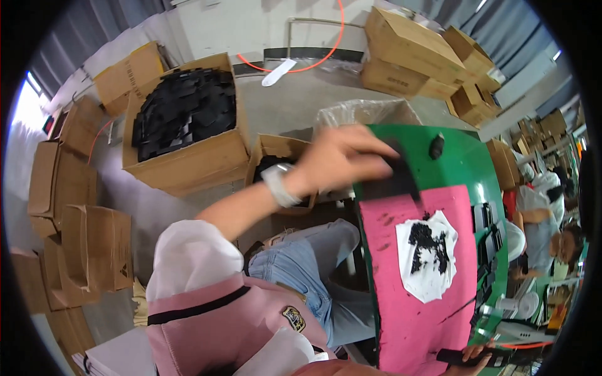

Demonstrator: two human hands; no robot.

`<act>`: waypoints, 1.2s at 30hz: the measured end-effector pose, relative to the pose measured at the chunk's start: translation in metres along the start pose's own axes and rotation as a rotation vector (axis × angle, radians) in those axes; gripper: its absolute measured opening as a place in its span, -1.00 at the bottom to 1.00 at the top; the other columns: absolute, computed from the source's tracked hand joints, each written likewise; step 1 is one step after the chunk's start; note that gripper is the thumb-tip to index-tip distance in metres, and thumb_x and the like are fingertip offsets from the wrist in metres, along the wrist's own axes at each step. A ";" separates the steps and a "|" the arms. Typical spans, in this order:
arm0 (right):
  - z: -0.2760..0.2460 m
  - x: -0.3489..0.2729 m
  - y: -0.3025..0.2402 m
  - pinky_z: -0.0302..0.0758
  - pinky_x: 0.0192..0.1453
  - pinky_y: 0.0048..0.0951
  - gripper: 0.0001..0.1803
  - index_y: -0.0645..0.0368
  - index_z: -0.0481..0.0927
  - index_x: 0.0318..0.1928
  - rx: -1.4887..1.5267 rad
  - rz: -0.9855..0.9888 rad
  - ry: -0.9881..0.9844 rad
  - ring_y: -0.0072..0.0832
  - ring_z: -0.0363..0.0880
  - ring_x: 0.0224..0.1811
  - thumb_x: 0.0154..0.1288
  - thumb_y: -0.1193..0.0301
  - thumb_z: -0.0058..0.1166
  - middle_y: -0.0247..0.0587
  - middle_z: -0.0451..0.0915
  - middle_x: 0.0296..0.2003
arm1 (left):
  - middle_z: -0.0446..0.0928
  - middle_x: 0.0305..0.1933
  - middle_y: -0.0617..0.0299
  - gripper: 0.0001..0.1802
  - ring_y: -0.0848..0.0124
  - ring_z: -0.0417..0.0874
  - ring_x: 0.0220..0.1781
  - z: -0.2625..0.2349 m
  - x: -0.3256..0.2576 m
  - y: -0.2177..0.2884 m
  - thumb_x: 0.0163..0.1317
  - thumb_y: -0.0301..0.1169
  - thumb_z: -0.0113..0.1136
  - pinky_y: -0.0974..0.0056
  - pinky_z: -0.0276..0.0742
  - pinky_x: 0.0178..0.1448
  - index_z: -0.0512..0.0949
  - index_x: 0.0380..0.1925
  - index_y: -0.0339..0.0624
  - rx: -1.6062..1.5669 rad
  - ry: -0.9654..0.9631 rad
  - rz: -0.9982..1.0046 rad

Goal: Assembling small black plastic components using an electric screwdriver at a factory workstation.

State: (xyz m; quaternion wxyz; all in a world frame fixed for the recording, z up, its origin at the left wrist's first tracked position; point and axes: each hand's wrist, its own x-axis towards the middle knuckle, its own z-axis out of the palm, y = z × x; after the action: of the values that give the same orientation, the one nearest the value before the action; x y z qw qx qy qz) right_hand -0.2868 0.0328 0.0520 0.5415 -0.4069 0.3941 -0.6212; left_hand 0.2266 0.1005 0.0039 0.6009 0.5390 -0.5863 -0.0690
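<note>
My left hand, blurred by motion, reaches over the near left corner of the green table. Its fingers are closed on a dark flat piece above the edge of a pink mat. On the mat lies a crumpled white cloth with black smears and clumps. At the lower right, my right hand grips a black oblong piece; part of that hand is cut off by the picture's rim. Beyond the mat, several small black flat pieces lie on the green surface.
A large carton full of black flat pieces stands on the left, a smaller box beside it. A plastic-lined box adjoins the table. A dark lump sits on the green top. Other people are at the right.
</note>
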 end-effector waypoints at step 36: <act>-0.085 0.019 0.004 0.50 -0.07 -0.08 -0.43 0.26 0.44 -0.11 -1.805 0.103 0.712 -0.02 0.58 -0.14 0.00 0.08 0.17 0.08 0.59 -0.20 | 0.53 -0.11 0.27 -0.73 0.52 0.55 -0.14 0.132 0.097 -0.007 0.21 -0.36 0.12 0.43 0.43 -0.10 0.50 -0.10 -0.19 -0.419 -0.465 -0.429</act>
State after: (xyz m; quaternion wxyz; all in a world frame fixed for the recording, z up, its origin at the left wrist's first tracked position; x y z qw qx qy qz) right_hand -0.3658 0.0178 0.0195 -0.0987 -0.4396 0.8804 -0.1477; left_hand 0.1575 -0.0470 0.0244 0.5210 0.4850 -0.5539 -0.4320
